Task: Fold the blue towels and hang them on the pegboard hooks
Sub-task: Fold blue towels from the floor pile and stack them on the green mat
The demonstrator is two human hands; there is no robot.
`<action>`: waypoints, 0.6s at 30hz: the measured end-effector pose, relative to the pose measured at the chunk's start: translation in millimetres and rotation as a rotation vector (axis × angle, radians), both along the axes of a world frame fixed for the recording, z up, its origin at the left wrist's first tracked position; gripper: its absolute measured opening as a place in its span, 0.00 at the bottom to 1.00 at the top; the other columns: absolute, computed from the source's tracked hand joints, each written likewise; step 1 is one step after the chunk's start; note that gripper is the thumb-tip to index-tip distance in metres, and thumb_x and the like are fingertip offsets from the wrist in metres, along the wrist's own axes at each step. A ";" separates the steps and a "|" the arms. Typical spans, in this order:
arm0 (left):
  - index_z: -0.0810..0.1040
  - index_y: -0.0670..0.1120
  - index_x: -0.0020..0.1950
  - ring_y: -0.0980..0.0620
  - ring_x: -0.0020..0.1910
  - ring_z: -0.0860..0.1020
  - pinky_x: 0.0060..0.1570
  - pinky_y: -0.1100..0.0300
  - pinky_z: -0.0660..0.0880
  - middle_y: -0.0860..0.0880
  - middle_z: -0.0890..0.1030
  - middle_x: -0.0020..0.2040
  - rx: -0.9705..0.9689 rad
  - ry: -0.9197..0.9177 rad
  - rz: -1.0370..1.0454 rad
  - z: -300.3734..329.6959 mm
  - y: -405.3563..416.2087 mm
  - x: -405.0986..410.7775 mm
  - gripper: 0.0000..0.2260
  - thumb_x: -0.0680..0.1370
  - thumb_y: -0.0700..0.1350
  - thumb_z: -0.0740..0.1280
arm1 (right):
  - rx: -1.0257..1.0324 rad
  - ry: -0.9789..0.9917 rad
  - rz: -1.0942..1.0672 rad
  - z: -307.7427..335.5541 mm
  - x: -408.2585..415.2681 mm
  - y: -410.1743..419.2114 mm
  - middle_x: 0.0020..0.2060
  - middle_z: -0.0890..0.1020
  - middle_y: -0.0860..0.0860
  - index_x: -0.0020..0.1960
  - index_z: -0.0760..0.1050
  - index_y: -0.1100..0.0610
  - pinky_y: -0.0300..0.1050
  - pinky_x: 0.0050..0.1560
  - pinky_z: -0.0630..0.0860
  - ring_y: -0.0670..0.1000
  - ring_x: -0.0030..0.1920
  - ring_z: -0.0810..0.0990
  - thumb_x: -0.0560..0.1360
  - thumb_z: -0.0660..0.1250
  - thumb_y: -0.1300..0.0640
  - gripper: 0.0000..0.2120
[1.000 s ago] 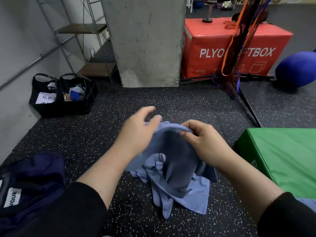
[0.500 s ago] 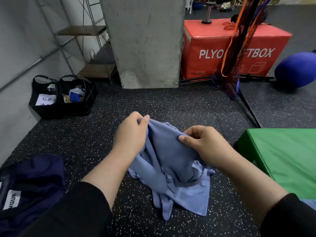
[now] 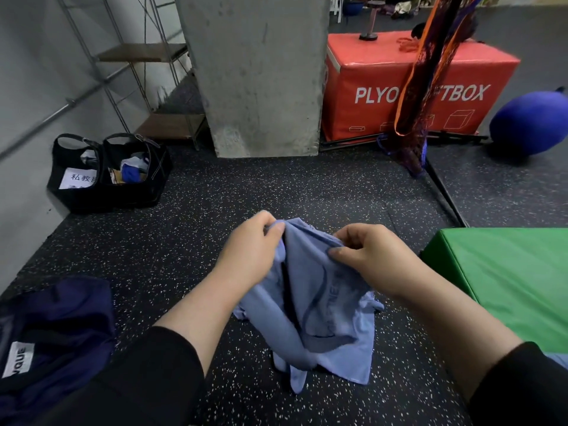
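A crumpled light-blue towel (image 3: 322,321) hangs from both my hands, its lower end resting on the black speckled floor. My left hand (image 3: 249,253) pinches the towel's upper edge on the left. My right hand (image 3: 368,259) pinches the same edge a little to the right, thumb on top. The cloth is bunched and creased between them, with faint printed lettering showing. A sliver of another light-blue cloth (image 3: 558,359) shows at the right edge by my sleeve. No pegboard or hooks are in view.
A green mat (image 3: 507,272) lies at right. A concrete pillar (image 3: 255,75) stands ahead, with a red plyo box (image 3: 415,87) and hanging straps (image 3: 430,72) beside it. A blue ball (image 3: 531,124) sits far right. Black bags (image 3: 107,173) sit by the left wall; dark-blue bag (image 3: 55,333) near left.
My hands have moved closer along the towel's top edge. The left hand went from open over the cloth to pinching it. The towel has lifted and spread a little.
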State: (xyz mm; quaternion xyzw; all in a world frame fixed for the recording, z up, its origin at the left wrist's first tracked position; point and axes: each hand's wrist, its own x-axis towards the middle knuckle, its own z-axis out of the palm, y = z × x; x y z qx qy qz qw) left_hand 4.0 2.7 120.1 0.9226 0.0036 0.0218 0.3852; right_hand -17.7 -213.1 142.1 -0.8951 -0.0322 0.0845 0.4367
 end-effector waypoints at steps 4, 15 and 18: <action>0.74 0.48 0.43 0.51 0.34 0.72 0.35 0.56 0.68 0.54 0.75 0.32 -0.038 0.010 0.047 -1.6 5.5 1.6 0.11 0.83 0.51 0.62 | -0.111 0.004 -0.063 5.3 -0.5 -1.8 0.39 0.85 0.58 0.46 0.82 0.52 0.41 0.30 0.67 0.48 0.31 0.73 0.77 0.61 0.61 0.12; 0.73 0.50 0.42 0.51 0.38 0.76 0.38 0.56 0.69 0.53 0.77 0.35 0.012 0.003 0.048 -1.6 7.9 0.5 0.12 0.83 0.53 0.63 | -0.079 -0.047 -0.109 1.1 0.1 2.9 0.29 0.77 0.48 0.45 0.76 0.51 0.39 0.27 0.66 0.45 0.25 0.70 0.75 0.63 0.60 0.05; 0.74 0.50 0.44 0.50 0.39 0.76 0.36 0.58 0.69 0.54 0.78 0.36 0.032 0.023 0.050 1.1 6.4 -2.3 0.10 0.82 0.53 0.63 | -0.072 -0.085 -0.153 3.3 -0.3 -0.4 0.29 0.81 0.52 0.41 0.79 0.54 0.42 0.30 0.68 0.47 0.27 0.72 0.74 0.63 0.60 0.06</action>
